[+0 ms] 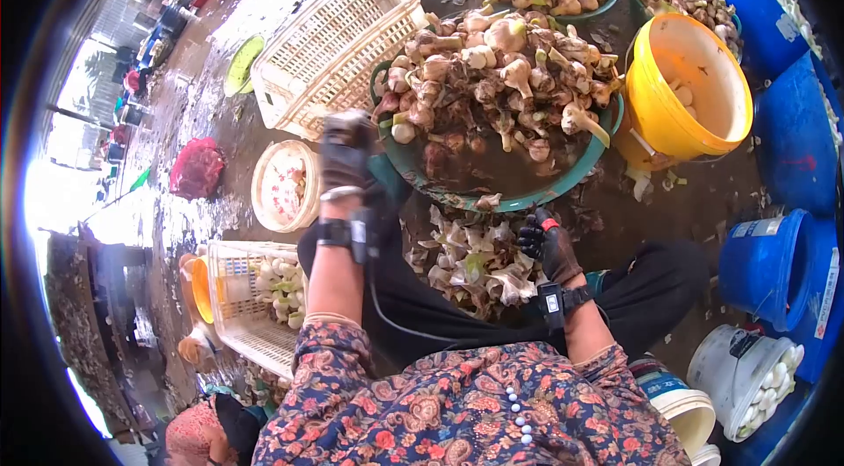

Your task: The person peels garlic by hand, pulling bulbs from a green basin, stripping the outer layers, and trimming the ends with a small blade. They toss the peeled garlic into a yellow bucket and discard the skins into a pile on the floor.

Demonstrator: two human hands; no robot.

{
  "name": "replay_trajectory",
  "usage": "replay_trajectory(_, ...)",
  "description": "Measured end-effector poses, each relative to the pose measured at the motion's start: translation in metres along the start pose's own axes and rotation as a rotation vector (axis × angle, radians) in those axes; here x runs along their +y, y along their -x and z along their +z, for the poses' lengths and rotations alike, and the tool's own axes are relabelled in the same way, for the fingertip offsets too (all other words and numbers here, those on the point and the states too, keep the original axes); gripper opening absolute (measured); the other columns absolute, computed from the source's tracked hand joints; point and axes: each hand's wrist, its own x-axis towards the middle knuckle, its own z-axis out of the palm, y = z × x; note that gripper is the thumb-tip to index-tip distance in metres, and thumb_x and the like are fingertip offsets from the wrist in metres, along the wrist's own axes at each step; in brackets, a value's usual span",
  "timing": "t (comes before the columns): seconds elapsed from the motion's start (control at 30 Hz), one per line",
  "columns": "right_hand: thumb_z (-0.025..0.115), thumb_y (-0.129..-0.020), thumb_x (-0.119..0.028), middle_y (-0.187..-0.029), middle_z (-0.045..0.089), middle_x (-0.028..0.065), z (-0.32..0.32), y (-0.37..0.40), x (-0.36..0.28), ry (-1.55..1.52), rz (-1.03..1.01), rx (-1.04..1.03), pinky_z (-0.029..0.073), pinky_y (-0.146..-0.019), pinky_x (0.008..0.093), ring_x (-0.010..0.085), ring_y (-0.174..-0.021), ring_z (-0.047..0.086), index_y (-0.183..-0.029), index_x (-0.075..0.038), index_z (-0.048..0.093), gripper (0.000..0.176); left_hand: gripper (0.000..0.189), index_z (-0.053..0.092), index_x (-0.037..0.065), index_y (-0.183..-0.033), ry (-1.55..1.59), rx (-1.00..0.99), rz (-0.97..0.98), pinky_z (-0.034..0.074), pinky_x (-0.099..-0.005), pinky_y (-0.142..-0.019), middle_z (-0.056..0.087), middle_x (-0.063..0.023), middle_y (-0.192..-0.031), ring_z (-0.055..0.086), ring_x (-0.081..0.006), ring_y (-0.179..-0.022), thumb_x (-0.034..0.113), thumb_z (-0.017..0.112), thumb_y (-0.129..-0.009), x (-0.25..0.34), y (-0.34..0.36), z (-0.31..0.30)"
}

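My left hand (345,154), in a dark glove and smeared by motion, is raised beside the left edge of a large green basin (527,200). Its fingers do not show clearly. The basin holds a heap of garlic bulbs (514,75) with short stems and soil on them. My right hand (549,246), also gloved, is low in front of the basin with its fingers curled. A bit of red shows at its thumb, and what it holds, if anything, I cannot make out. Below the basin, between my legs, lies a pile of garlic skins and trimmings (475,264).
A yellow bucket (646,88) with a few pale bulbs leans at the right. White plastic crates (303,48) and a round white tub (260,189) stand left. Blue buckets (760,264) and a white bucket of peeled garlic (716,369) line the right. Another person (198,431) is at lower left.
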Motion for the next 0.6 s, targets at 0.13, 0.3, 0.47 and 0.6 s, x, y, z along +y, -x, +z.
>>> replay_trajectory(0.13, 0.055, -0.087, -0.046, -0.078, 0.061, 0.0049, 0.008, 0.001, -0.003, 0.016, -0.038, 0.104, 0.046, -0.057, 0.0271, 0.0153, -0.064, 0.058, -0.102, -0.008, 0.055, 0.041, 0.035, 0.049, 0.009, -0.118, -0.618, 0.206, 0.150, 0.042, -0.0450, -0.091, 0.055, -0.0086, -0.110, 0.052, -0.0245, -0.100, 0.028, 0.055, -0.089, -0.112, -0.005, 0.003)
replay_trajectory(0.3, 0.059, -0.084, -0.048, -0.077, 0.062, 0.0054, 0.011, -0.005, 0.001, 0.076, 0.000, 0.101, 0.047, -0.055, 0.0250, 0.0136, -0.062, 0.059, -0.101, -0.004, 0.056, 0.047, 0.023, 0.066, 0.005, -0.095, 0.971, -0.110, -0.644, 0.044, -0.0237, -0.068, 0.064, -0.0045, -0.090, 0.058, -0.0112, -0.079, 0.022, 0.051, -0.089, 0.027, -0.006, 0.078)
replay_trajectory(0.47, 0.060, -0.085, -0.044, -0.075, 0.062, 0.0068, 0.004, -0.010, 0.006, 0.080, -0.044, 0.092, 0.048, -0.056, 0.0257, 0.0140, -0.061, 0.060, -0.096, -0.003, 0.058, 0.042, 0.048, 0.046, 0.007, -0.122, -0.282, -0.404, -0.124, 0.048, -0.0435, -0.084, 0.060, -0.0234, -0.106, 0.060, -0.0375, -0.097, 0.030, 0.051, -0.080, 0.044, 0.047, 0.240)
replay_trajectory(0.6, 0.056, -0.088, -0.036, -0.075, 0.064, 0.0062, -0.017, -0.027, 0.025, 0.087, -0.123, -0.012, 0.050, -0.055, 0.0286, 0.0145, -0.063, 0.062, -0.090, -0.006, 0.062, 0.031, 0.052, 0.056, 0.008, -0.110, -0.046, -0.432, -0.467, 0.048, -0.0427, -0.079, 0.062, -0.0202, -0.104, 0.060, -0.0361, -0.097, 0.045, 0.062, -0.075, 0.078, 0.034, 0.217)
